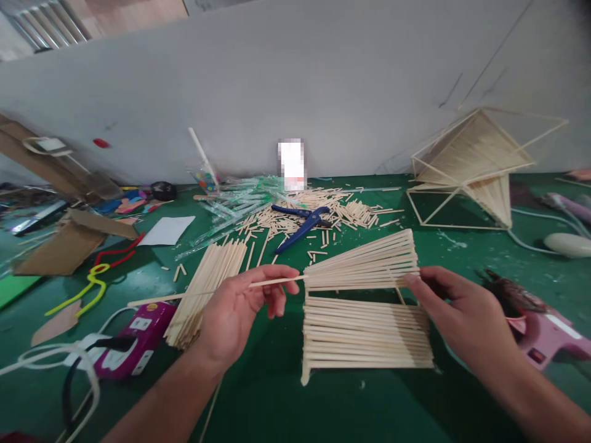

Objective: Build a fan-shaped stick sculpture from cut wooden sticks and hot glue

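while the left hand (233, 314) holds a thin stick (273, 282), the right hand (466, 314) grips the slatted frame (364, 263) by its edge, in front of the blue cutter (305, 229); beyond that cutter, the green tabletop (277, 394) meets a grey wall (221, 80).

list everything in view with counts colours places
stick frame: 1, pale, front centre
held stick: 1, pale, left of frame
stick pile: many, pale, centre left
offcuts: many, pale, back centre
cutter: 1, blue, on offcuts
plastic strips: many, clear-green, back centre
stick model: 1, pale, back right
glue gun: 1, pink, right
power strip: 1, purple, left
cables: several, white and black, left
cardboard: several, brown, left
paper: 1, white, left
pixelated panel: 1, white, back centre
table: 1, green, underneath
wall: 1, grey, back
clutter: uncountable, mixed, both sides
left hand: 1, on held stick
right hand: 1, on frame
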Tool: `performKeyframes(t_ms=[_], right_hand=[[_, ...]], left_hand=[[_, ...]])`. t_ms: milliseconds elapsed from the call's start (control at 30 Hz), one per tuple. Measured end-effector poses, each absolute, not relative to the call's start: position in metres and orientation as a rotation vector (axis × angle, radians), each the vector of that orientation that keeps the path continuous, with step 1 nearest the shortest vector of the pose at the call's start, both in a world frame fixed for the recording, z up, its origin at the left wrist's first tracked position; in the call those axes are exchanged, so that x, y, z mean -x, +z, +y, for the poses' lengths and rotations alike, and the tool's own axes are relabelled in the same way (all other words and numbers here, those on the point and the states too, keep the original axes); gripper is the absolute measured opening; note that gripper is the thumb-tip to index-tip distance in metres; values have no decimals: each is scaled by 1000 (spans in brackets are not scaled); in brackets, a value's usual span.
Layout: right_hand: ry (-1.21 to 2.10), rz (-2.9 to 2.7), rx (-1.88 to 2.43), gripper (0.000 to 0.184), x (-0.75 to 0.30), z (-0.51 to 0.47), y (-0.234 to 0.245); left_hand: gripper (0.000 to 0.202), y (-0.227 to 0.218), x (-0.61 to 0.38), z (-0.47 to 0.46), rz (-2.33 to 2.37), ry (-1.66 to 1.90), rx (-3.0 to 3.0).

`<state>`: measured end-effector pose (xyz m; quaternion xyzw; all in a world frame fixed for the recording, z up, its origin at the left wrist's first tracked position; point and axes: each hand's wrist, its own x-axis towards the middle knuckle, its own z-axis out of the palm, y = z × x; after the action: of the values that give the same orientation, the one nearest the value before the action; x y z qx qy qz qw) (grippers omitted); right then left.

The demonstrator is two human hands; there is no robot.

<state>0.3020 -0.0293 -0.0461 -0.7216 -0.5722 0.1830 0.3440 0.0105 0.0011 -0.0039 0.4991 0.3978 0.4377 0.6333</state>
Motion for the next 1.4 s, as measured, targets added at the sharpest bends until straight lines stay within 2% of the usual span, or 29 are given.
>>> performKeyframes(t_ms=[133,267,367,433,600,833,967,1400], right_hand=[[429,-1492,1876,35,-303,-29,-46],[392,-1507,1868,34,-304,-29,-47],[338,-1534,1864,32,-305,-29,-48],[308,-1562,1851,31,-306,-29,-48],[259,-1537,1764,28,-305,-32,-45],[-90,-1833,1331,21,-303,-38,-32],[-101,-1965,1194,22,-302,-40,-33],[-163,-2045,1093,9,-308,-37,-31]], left_hand=[[7,-4,-11,5,1074,1085,-1071],[6,-5,-10,4,1033,1033,-1124],[28,-6,-6,3,900,947,-1210],[34,-7,-5,2,892,922,-1224],[5,-6,-7,5,1056,963,-1145],[12,-6,-11,0,947,932,-1200],[13,-6,-10,-2,876,915,-1229],[10,-12,-9,0,1069,901,-1299]])
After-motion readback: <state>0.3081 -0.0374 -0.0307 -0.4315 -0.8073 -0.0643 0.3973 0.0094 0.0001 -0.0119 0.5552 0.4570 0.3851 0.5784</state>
